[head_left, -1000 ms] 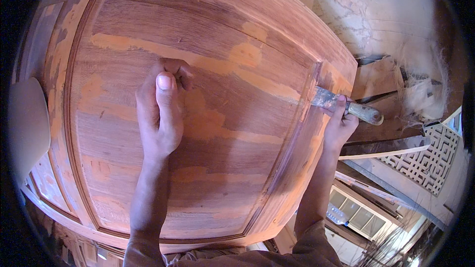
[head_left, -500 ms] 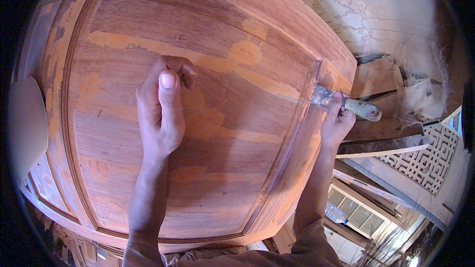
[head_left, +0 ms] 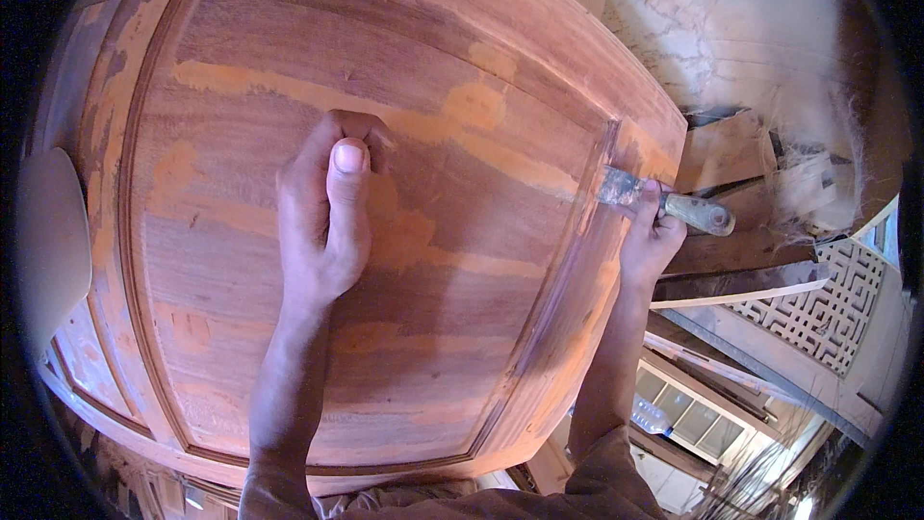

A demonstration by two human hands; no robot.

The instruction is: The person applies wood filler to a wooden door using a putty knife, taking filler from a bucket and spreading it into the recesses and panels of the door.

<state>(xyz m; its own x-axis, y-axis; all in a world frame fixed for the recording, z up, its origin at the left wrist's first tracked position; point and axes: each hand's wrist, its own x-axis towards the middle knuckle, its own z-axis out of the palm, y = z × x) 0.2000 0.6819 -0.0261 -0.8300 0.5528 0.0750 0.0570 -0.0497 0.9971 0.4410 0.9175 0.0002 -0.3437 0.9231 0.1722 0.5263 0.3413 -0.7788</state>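
A wide wooden panel door [head_left: 231, 260] lies under my hands, its reddish wood streaked with orange filler patches [head_left: 476, 104]. My right hand [head_left: 651, 243] grips a putty knife [head_left: 699, 213] by its worn handle; the stained metal blade points left and meets the moulding [head_left: 592, 197] on the panel's right side. Over the middle of the panel is my left hand [head_left: 327, 212], its fingers curled inward and its thumb uppermost. What lies inside those curled fingers, if anything, is hidden from this view.
Off the right edge are wood offcuts [head_left: 731, 149] with cobweb-like fibres, and a lattice-cut panel [head_left: 818, 303]. Below them lie a clear plastic bottle [head_left: 652, 416] and a framed piece with panes [head_left: 688, 414]. A pale rounded object [head_left: 53, 250] overlaps the door's left side.
My left hand has shifted slightly to the right over the panel. The putty knife and my right hand sit marginally further left, with the blade still at the moulding.
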